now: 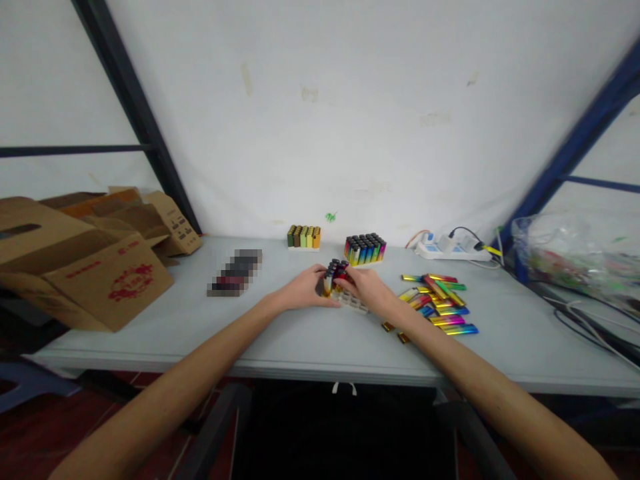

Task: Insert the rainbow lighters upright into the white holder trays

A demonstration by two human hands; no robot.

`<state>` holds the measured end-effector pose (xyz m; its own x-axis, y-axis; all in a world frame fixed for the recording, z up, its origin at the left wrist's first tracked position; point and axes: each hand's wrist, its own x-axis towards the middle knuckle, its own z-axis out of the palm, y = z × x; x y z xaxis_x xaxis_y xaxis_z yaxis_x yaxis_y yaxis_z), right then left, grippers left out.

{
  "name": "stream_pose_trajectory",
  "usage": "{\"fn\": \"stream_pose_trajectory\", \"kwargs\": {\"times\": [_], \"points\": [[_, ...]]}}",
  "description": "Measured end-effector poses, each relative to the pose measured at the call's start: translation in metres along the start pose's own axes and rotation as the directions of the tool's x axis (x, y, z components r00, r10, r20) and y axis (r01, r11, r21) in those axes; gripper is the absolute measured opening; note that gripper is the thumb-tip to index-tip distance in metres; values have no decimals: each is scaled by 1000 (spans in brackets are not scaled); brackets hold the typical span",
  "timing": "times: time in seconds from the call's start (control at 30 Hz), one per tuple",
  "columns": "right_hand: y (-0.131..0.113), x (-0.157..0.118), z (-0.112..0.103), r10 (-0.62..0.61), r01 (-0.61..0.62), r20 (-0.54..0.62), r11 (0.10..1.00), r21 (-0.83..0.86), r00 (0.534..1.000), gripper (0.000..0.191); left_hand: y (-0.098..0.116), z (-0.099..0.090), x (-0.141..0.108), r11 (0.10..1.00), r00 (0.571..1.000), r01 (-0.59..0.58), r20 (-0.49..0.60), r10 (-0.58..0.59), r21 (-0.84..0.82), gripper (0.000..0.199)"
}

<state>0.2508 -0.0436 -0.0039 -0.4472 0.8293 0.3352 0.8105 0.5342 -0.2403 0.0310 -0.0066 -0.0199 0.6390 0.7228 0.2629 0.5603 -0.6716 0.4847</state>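
Observation:
In the head view, a pale slotted tray (356,306) rests on the table, with several upright dark-topped lighters (329,273) at its left end. My left hand (303,289) curls around that end, thumb along the near side and fingers behind. My right hand (371,289) closes on a reddish lighter (342,271) beside the standing ones; its lower part is hidden by my fingers. Loose shiny multicoloured lighters (444,301) lie in a pile by my right forearm.
Behind stand a block of rainbow lighters (365,249) and a smaller block of green-to-orange lighters (304,237). Cardboard boxes (107,277) occupy the left, near a pixelated item (235,273). A power strip (450,249) with cables sits back right; clear plastic bags (555,247) are further right.

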Motion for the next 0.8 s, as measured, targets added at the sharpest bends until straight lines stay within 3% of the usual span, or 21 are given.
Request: {"fn": "stream_pose_trajectory", "kwargs": {"times": [0.13, 0.37, 0.47, 0.6, 0.63, 0.7, 0.8], "points": [[-2, 4, -2, 17, -10, 64, 993, -115, 998, 30, -1, 1, 1, 999, 1000, -17, 11, 17, 28, 78], [9, -5, -23, -37, 44, 133, 997, -55, 990, 43, 1, -1, 1, 1000, 1000, 3, 17, -4, 25, 80], [31, -8, -45, -13, 23, 90, 993, -115, 996, 42, 3, -3, 1, 1000, 1000, 11, 24, -12, 17, 78], [84, -21, -74, 186, -175, 17, 948, -267, 982, 25, 3, -4, 0, 999, 999, 32, 32, -33, 12, 81], [98, -27, -81, 270, -250, 23, 919, -305, 963, 26, 3, -4, 0, 999, 999, 32, 32, -33, 9, 82], [122, -38, -93, 481, -424, 87, 834, -353, 873, 31, 3, -4, 0, 1000, 999, 26, 30, -26, 6, 82], [146, -52, -105, 624, -520, 267, 771, -368, 735, 29, 2, -4, 0, 1000, 1000, 24, 18, -24, 6, 82]]}}
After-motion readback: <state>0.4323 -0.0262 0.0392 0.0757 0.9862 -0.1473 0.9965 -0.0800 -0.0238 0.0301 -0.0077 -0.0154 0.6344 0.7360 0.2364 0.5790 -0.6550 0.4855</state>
